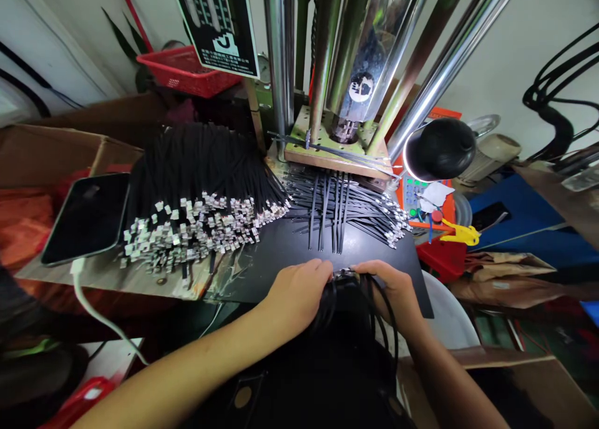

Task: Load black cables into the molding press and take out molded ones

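Note:
My left hand and my right hand meet at the near edge of a black mat, both closed around one bundle of thin black cords that hangs down toward me. Several black cords with metal end clips lie fanned on the mat just beyond my fingers, under the press's wooden base plate. A large heap of black cords with silver clips fills the bench to the left.
Chrome press columns rise behind the mat. A phone on a white cable lies at left beside a cardboard box. A black lamp head, an orange control box, a red basket stand around.

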A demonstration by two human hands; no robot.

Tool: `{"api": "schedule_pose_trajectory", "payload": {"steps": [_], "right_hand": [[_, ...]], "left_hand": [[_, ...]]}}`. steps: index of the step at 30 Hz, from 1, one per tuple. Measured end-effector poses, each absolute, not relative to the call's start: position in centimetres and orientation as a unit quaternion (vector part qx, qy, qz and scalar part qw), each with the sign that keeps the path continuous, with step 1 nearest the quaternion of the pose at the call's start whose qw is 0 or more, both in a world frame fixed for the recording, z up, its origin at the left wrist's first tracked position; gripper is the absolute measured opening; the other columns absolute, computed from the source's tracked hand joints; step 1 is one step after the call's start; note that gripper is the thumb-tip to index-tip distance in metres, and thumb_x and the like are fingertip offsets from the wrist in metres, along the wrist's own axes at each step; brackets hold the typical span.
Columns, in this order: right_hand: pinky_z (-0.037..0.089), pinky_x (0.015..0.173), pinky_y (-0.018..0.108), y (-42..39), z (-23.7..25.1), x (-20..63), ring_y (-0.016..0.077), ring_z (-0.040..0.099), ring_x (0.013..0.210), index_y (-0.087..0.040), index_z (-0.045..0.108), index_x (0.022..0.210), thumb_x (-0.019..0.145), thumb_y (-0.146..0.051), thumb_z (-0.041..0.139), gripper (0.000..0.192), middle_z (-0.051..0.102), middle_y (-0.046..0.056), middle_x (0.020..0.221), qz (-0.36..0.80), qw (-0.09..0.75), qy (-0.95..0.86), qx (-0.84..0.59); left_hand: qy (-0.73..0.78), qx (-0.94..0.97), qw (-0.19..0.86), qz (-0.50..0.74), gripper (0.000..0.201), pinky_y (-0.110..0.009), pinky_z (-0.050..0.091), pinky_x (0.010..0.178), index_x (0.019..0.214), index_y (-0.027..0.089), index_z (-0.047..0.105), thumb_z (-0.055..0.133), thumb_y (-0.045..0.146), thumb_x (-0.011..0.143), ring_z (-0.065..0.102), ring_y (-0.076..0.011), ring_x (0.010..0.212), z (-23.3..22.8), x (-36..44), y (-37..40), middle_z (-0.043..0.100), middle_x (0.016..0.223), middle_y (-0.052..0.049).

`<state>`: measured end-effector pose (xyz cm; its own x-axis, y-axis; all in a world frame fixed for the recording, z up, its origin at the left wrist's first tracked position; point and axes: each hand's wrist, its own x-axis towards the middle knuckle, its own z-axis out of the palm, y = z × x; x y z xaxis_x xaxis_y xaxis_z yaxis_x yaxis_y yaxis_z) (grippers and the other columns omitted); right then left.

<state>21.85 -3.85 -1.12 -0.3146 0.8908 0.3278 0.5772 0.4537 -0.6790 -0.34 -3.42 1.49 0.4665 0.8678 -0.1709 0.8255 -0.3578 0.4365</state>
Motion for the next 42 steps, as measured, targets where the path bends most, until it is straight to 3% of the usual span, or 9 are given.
{"api": "schedule_pose_trajectory", "payload": {"steps": [6, 14, 21, 24, 27, 30, 34, 37, 42], "right_hand": [[0.057, 0.071, 0.027, -3.6, -1.4, 22.0, 0.0171, 0.072, 0.078, -0.021, 0.070, 0.094, 0.083, -0.011, 0.054, 0.022, 0.075, 0.002, 0.089, 0.224, 0.362, -0.765, -0.483], [0.057, 0.075, 0.028, -3.5, -1.1, 21.7, 0.0176, 0.070, 0.083, -0.020, 0.067, 0.097, 0.085, -0.007, 0.048, 0.025, 0.073, 0.004, 0.090, 0.145, 0.350, -0.822, -0.425], [0.057, 0.075, 0.031, -4.0, -0.3, 21.5, 0.0199, 0.067, 0.086, -0.019, 0.066, 0.101, 0.093, -0.013, 0.050, 0.019, 0.073, 0.007, 0.093, 0.136, 0.275, -0.871, -0.383], [0.057, 0.077, 0.030, -3.7, -1.0, 22.3, 0.0186, 0.069, 0.088, -0.021, 0.068, 0.098, 0.091, -0.009, 0.047, 0.026, 0.073, 0.007, 0.096, 0.134, 0.322, -0.831, -0.434], [0.057, 0.079, 0.028, -3.5, -2.0, 23.0, 0.0176, 0.070, 0.088, -0.023, 0.068, 0.095, 0.087, -0.008, 0.055, 0.021, 0.073, 0.004, 0.095, 0.204, 0.380, -0.778, -0.458], [0.055, 0.076, 0.027, -3.4, -2.9, 23.2, 0.0167, 0.069, 0.084, -0.023, 0.066, 0.096, 0.085, -0.009, 0.059, 0.018, 0.071, 0.003, 0.092, 0.286, 0.399, -0.751, -0.441], [0.053, 0.078, 0.030, -3.4, -3.7, 23.1, 0.0173, 0.065, 0.085, -0.022, 0.065, 0.096, 0.087, -0.008, 0.056, 0.018, 0.068, 0.004, 0.092, 0.312, 0.411, -0.749, -0.415], [0.052, 0.079, 0.031, -3.3, -4.0, 23.2, 0.0176, 0.064, 0.087, -0.023, 0.064, 0.096, 0.088, -0.009, 0.056, 0.018, 0.066, 0.004, 0.091, 0.327, 0.433, -0.741, -0.395], [0.051, 0.080, 0.032, -2.9, -4.2, 23.5, 0.0180, 0.064, 0.088, -0.024, 0.064, 0.096, 0.087, -0.008, 0.063, 0.019, 0.066, 0.003, 0.091, 0.346, 0.453, -0.718, -0.400]], "left_hand": [[0.520, 0.822, 0.233, 0.015, 0.032, -0.033, 0.050, 0.068, 0.106, 0.021, 0.064, 0.041, 0.007, 0.089, 0.068, -0.0258, 0.086, 1.6, 0.0, -3.6, 0.069, 0.096, -0.006], [0.491, 0.794, 0.246, 0.261, 0.020, -0.027, 0.051, 0.073, 0.112, 0.024, 0.060, 0.046, 0.025, 0.098, 0.068, -0.0166, 0.081, -2.5, -3.4, -5.0, 0.071, 0.092, 0.000], [0.509, 0.831, 0.212, 0.075, 0.025, -0.034, 0.053, 0.071, 0.115, 0.022, 0.057, 0.040, 0.017, 0.098, 0.070, -0.0231, 0.085, 0.6, -2.2, -4.7, 0.071, 0.093, -0.003], [0.514, 0.835, 0.195, -0.006, 0.030, -0.040, 0.055, 0.072, 0.121, 0.019, 0.057, 0.041, 0.012, 0.096, 0.071, -0.0279, 0.087, 2.1, -1.3, -4.3, 0.071, 0.096, -0.006], [0.515, 0.837, 0.183, -0.039, 0.036, -0.042, 0.057, 0.072, 0.128, 0.019, 0.055, 0.045, 0.011, 0.094, 0.071, -0.0291, 0.086, 2.3, -0.9, -4.1, 0.072, 0.096, -0.007], [0.510, 0.842, 0.177, 0.012, 0.044, -0.041, 0.057, 0.076, 0.138, 0.020, 0.047, 0.046, 0.013, 0.095, 0.071, -0.0268, 0.089, 0.8, -1.6, -4.3, 0.073, 0.101, -0.007], [0.480, 0.848, 0.152, 0.168, 0.049, -0.039, 0.052, 0.093, 0.138, 0.020, 0.046, 0.055, 0.012, 0.091, 0.064, -0.0234, 0.108, -2.6, -3.6, -4.8, 0.068, 0.118, -0.007], [0.471, 0.835, 0.143, 0.248, 0.045, -0.037, 0.050, 0.092, 0.134, 0.024, 0.047, 0.059, 0.017, 0.091, 0.063, -0.0213, 0.103, -4.6, -4.8, -5.0, 0.069, 0.110, -0.004], [0.475, 0.822, 0.156, 0.271, 0.042, -0.036, 0.048, 0.089, 0.131, 0.027, 0.050, 0.061, 0.017, 0.091, 0.062, -0.0200, 0.097, -5.0, -5.2, -4.7, 0.069, 0.104, -0.001]]}}
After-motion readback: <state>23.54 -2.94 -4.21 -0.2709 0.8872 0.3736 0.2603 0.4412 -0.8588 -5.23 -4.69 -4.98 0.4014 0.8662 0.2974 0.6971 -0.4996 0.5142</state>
